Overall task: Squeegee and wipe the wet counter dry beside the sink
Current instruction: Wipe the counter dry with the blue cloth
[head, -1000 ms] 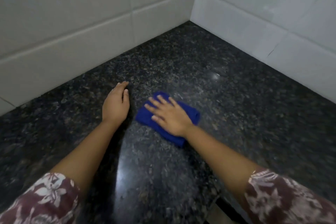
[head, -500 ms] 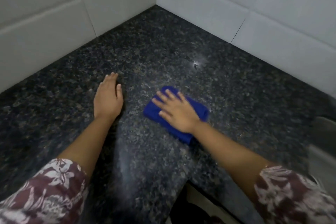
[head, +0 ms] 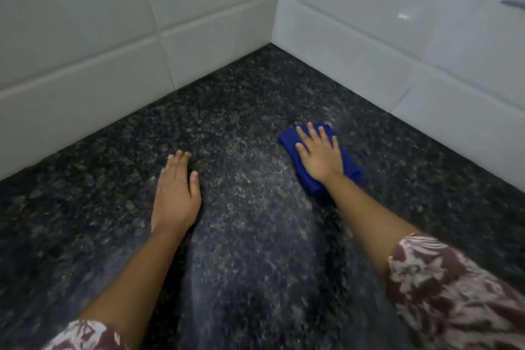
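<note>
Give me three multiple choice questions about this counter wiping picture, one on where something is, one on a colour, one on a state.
1. Where is the cloth?
A. under the right hand
B. under the left hand
C. hanging on the wall

2. What colour is the cloth?
A. white
B. blue
C. red

3. How is the left hand?
A. clenched in a fist
B. holding a squeegee
C. flat on the counter

Answers: 1 A, the right palm presses on it. 2 B, blue shows around the fingers. 3 C, it lies open and empty.
</note>
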